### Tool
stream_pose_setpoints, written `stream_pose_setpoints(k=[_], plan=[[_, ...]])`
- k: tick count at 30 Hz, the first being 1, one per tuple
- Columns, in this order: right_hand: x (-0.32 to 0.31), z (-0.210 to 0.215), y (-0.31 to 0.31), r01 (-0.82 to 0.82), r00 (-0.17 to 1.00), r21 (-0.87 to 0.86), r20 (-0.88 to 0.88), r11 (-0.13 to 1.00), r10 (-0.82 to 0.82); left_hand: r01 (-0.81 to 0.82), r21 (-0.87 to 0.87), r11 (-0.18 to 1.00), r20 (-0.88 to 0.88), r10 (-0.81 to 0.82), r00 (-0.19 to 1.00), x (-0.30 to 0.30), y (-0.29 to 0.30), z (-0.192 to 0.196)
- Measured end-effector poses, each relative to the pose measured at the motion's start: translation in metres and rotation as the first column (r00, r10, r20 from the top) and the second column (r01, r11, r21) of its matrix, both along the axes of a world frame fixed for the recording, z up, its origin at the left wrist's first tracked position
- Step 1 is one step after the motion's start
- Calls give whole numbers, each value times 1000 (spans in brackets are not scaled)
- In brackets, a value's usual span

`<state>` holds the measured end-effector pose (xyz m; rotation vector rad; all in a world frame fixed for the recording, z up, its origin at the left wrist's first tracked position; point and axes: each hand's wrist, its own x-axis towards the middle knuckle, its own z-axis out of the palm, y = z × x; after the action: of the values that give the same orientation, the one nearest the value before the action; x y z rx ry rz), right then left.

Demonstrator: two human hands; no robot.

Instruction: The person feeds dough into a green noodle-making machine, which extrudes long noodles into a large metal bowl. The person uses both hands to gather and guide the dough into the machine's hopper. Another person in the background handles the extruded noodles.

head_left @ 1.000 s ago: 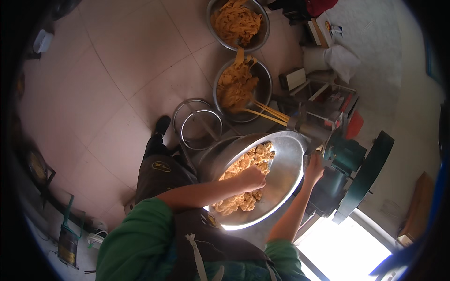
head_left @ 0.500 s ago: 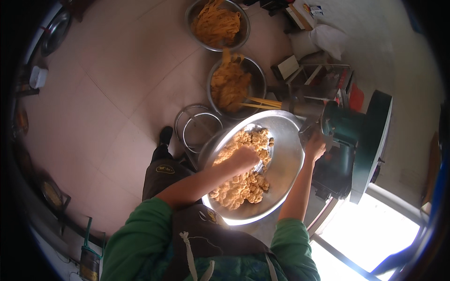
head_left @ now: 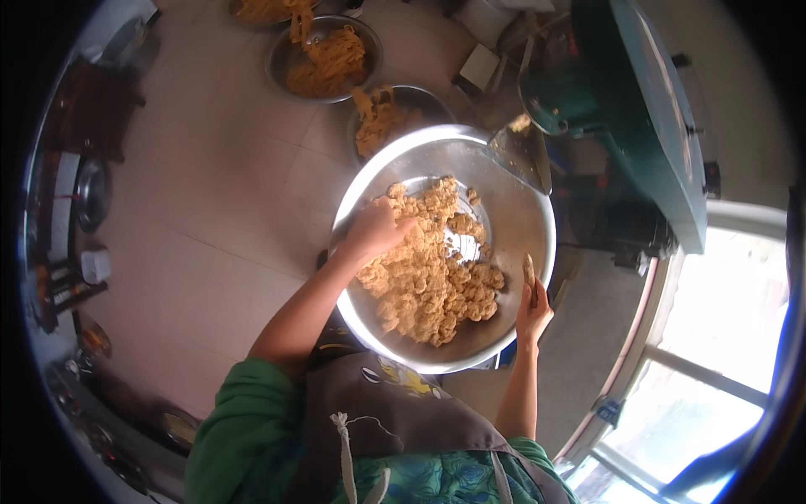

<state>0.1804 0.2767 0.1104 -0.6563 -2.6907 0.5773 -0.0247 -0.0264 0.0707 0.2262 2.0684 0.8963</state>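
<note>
A big steel basin (head_left: 525, 214) in front of me holds lumpy, crumbly yellow-brown dough (head_left: 428, 277). My left hand (head_left: 378, 228) reaches in at the basin's left side, its fingers curled into the dough and partly hidden by it. By the right rim, my right hand (head_left: 535, 312) grips a short stick (head_left: 528, 269) with a pale, rounded tip. Over the basin's far right edge hangs the metal trough (head_left: 520, 155) of a green machine (head_left: 588, 92), with a bit of dough on it.
Beyond the basin, steel bowls (head_left: 277, 71) hold wide, flat noodles (head_left: 336, 63); the basin's rim partly covers the nearest one. A bright glazed door or window (head_left: 705, 361) is at the right. Along the left wall stand furniture and a metal pan (head_left: 92, 195).
My view has shifted right and the basin appears rounder. My left hand has moved to the dough's left side. My right hand has left the machine's trough and now holds the stick.
</note>
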Motion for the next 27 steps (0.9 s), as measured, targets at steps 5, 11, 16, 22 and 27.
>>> stream_pose_setpoints(k=[5, 11, 16, 22, 27], plan=[[44, -24, -2, 38, 998, -70, -39, 997, -41, 5, -114, 993, -52, -10, 999, -9, 25, -70], [40, -17, -5, 105, 958, -214, -240, 971, -157, 311, 50, 949, 435, -301, 849, -39, 64, -29], [44, -18, 0, 101, 955, -267, -244, 958, -169, 651, 145, 745, 612, -584, 532, -23, 122, -45], [45, -22, 5, 83, 951, -286, -263, 955, -162, 773, 140, 619, 231, -780, 582, 45, 133, -72], [47, -21, 6, 80, 955, -310, -248, 947, -161, 910, -278, 309, -147, -950, 277, 104, 113, -11]])
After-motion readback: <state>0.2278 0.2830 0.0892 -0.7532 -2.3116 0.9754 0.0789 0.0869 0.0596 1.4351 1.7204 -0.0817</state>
